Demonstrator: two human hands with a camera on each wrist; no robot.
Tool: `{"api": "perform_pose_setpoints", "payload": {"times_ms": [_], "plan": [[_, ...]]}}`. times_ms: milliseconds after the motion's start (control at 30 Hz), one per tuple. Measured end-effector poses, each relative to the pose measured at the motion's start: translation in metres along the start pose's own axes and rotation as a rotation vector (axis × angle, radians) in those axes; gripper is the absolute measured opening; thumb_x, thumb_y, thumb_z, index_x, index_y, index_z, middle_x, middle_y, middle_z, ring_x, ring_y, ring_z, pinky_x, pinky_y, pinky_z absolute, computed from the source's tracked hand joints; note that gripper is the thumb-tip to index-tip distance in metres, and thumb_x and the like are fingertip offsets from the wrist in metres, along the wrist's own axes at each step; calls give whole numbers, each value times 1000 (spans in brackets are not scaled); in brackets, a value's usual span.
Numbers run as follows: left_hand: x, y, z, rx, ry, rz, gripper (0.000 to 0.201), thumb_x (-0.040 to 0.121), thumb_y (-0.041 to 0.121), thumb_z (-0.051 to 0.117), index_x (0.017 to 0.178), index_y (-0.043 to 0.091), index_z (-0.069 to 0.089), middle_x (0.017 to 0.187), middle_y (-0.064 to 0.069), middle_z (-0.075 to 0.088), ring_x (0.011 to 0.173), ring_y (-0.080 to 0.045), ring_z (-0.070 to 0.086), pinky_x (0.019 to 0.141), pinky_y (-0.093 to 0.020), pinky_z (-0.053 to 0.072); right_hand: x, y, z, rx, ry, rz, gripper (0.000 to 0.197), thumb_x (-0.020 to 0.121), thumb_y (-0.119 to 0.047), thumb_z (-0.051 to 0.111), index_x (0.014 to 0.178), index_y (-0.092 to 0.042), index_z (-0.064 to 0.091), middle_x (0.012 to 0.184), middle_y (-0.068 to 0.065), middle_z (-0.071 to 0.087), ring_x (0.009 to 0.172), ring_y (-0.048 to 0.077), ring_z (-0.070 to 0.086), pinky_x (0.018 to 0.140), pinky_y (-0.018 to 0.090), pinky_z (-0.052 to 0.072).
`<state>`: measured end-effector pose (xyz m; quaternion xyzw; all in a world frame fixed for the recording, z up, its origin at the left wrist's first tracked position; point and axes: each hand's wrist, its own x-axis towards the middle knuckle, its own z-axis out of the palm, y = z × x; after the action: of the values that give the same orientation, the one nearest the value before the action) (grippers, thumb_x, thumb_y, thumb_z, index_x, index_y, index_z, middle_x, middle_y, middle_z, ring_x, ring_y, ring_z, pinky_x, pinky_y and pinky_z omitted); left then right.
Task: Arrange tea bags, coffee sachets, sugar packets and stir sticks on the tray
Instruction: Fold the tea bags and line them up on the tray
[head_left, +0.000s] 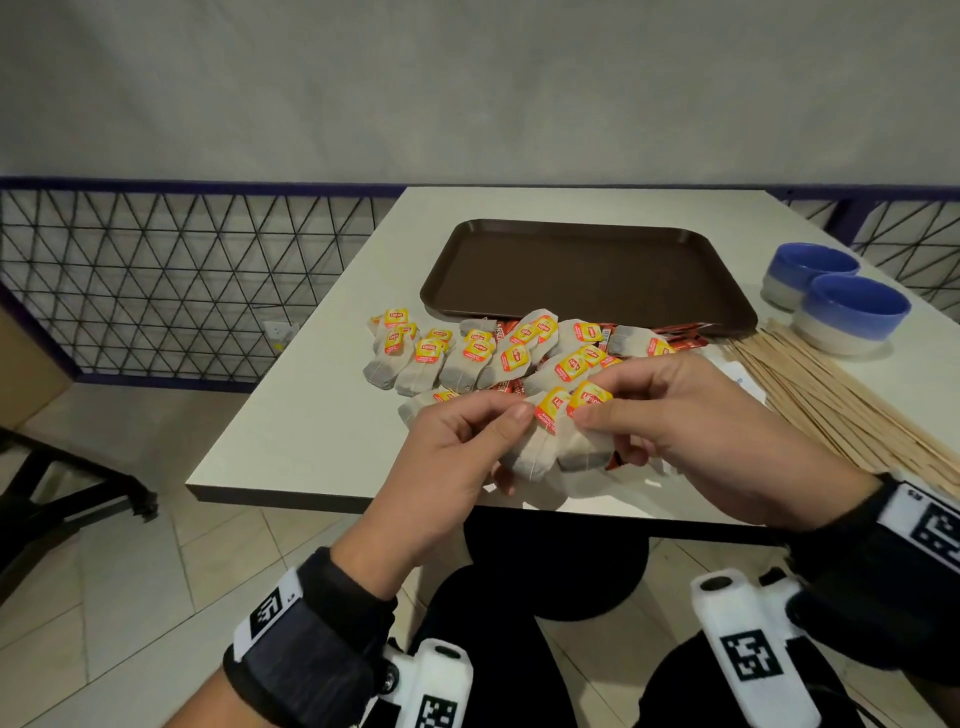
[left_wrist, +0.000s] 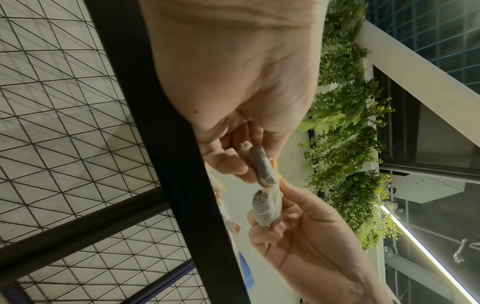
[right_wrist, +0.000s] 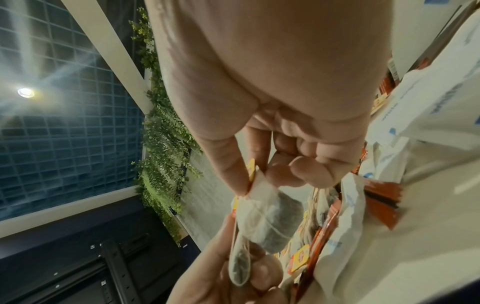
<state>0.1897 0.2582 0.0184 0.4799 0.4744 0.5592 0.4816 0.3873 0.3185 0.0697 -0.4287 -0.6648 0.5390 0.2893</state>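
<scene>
Both hands pinch tea bags by their tops: the left hand (head_left: 447, 457) holds one tea bag (head_left: 530, 452) between thumb and forefinger, and the right hand (head_left: 691, 431) pinches a second tea bag (head_left: 582, 441) just beside it, the two yellow tags touching. The wrist views show strings looped between the two bags, so a quick pull apart could tear a tag off or drag one bag out of the other pinch. Just beyond the grip lies the loose heap of tea bags (head_left: 467, 353), mixed with red coffee sachets (head_left: 685, 338); a trailing string may snag there and scatter it. The brown tray (head_left: 587, 270) sits past that heap, with nothing on it, so the carry must clear the pile. To the right of the grip, stir sticks (head_left: 831, 405) fan toward the table (head_left: 291, 415) edge, and a sweeping right wrist could knock them off.
</scene>
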Motion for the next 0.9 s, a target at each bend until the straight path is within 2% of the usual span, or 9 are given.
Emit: {"api": "perform_pose_setpoints", "payload": {"times_ms": [100, 267, 400, 500, 600, 667, 733, 800, 900], "plan": [[0, -1, -1, 28, -27, -1, 26, 86, 36, 63, 96, 19, 79, 92, -4, 73, 79, -19, 62, 58, -30, 54, 0, -1, -1, -22, 2, 7, 8, 88, -11, 75, 89, -5, 80, 93, 28, 67, 64, 14, 54, 54, 25, 44], [1, -1, -2, 9, -39, -48, 27, 85, 35, 63, 96, 16, 78, 89, 1, 72, 80, -13, 63, 62, -33, 55, 0, -2, -2, -50, -42, 11, 7, 89, -12, 75, 88, -9, 82, 86, 18, 72, 61, 7, 56, 55, 23, 44], [3, 1, -2, 17, -50, -83, 26, 91, 32, 61, 99, 13, 78, 91, 3, 71, 80, -7, 61, 66, -31, 52, -1, -5, -3, -81, -92, 5, 9, 89, -14, 75, 88, -8, 81, 91, 22, 71, 63, 9, 56, 55, 22, 44], [3, 3, -1, 42, -48, -84, 23, 92, 30, 62, 97, 15, 78, 91, 0, 71, 83, -13, 61, 74, -53, 55, -1, -6, -5, -99, -103, 16, 8, 88, -15, 76, 86, -9, 81, 86, 20, 71, 63, 9, 57, 55, 22, 44], [1, 2, 1, 35, 5, -26, 17, 97, 24, 65, 107, 18, 77, 100, -3, 74, 86, -28, 67, 77, -57, 58, 2, -6, -5, -101, -82, 17, 12, 88, -15, 76, 89, -3, 79, 91, 26, 69, 69, 17, 57, 56, 25, 45], [-2, 2, 1, 4, 58, 52, 21, 89, 23, 71, 110, 23, 74, 105, -7, 72, 88, -36, 66, 70, -48, 60, 3, -6, -4, -55, -55, -1, 16, 88, -13, 75, 90, 4, 76, 90, 33, 64, 71, 26, 50, 53, 26, 44], [-7, 3, 3, 16, 88, 157, 23, 82, 17, 78, 104, 18, 70, 100, -9, 72, 79, -23, 67, 61, -29, 55, 3, -8, -4, 29, -43, -5, 16, 87, -11, 74, 87, 6, 74, 83, 24, 64, 73, 28, 47, 52, 27, 42], [-11, 3, 7, 42, 72, 210, 24, 76, 17, 82, 96, 14, 69, 97, -11, 71, 79, -23, 66, 59, -25, 52, 3, -12, -5, 66, -40, 1, 14, 88, -11, 72, 83, 2, 76, 81, 13, 67, 74, 25, 49, 56, 29, 39], [-12, 2, 12, 69, 61, 214, 19, 74, 17, 87, 87, 14, 73, 97, -11, 73, 89, -38, 70, 71, -50, 61, 1, -17, -6, 69, -32, 7, 12, 89, -14, 73, 86, -4, 79, 85, 11, 74, 75, 18, 58, 64, 33, 42]]}}
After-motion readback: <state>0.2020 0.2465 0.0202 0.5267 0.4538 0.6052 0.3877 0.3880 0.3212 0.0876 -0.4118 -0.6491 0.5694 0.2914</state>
